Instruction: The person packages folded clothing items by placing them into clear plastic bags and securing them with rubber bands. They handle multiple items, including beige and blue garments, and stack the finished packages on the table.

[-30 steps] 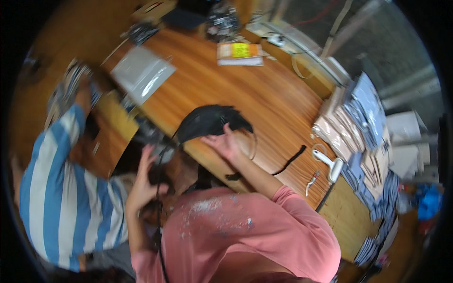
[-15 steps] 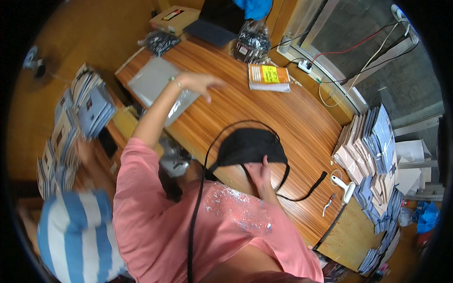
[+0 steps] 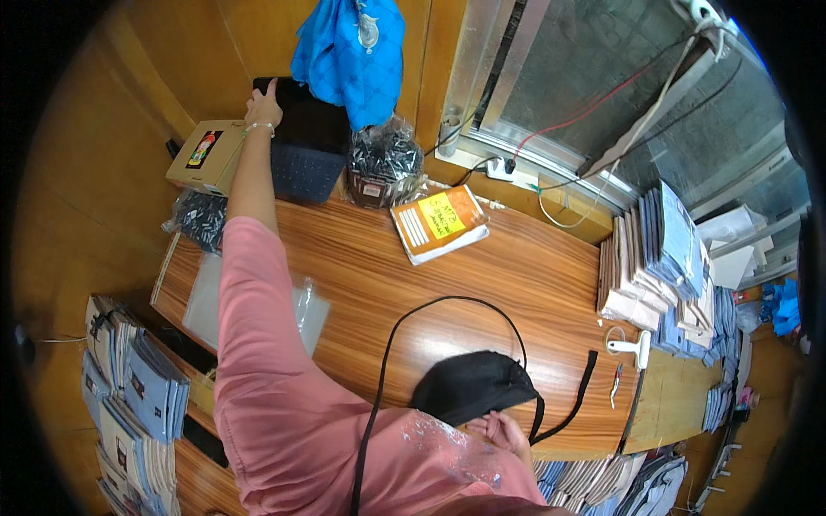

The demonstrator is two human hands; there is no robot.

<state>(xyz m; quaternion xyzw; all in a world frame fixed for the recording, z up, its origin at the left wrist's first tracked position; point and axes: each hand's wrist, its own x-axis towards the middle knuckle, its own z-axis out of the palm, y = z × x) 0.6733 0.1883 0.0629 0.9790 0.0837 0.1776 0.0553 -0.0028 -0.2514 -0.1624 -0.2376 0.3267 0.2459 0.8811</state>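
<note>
The long wooden table (image 3: 516, 284) fills the middle of the frame, and our pink-sleeved left arm stretches across its left half toward the upper left. There our left hand (image 3: 264, 105) rests on the top edge of a black box (image 3: 305, 138) standing at the table's far end, its index finger pointing up along the edge and the other fingers curled; we cannot tell whether they grip anything. Just left of it sits a tan cardboard box (image 3: 205, 155), and above hangs a blue cloth (image 3: 348, 52). At the right of the frame, stacks of folded packets (image 3: 662, 258) crowd the table's end. In the lower middle lies the black fabric piece (image 3: 473, 383), with a black strap (image 3: 430, 318) looping up from it over the wood. Our right hand (image 3: 499, 430) sits at the near edge just below it, fingertips pinching the fabric's lower hem. An orange booklet (image 3: 440, 222) lies up the table, and a small white tool (image 3: 632, 348) to the right. We judge that we are reaching for something at the black box while holding the fabric steady; the next move calls for a sure grasp there without dragging the fabric.
</note>
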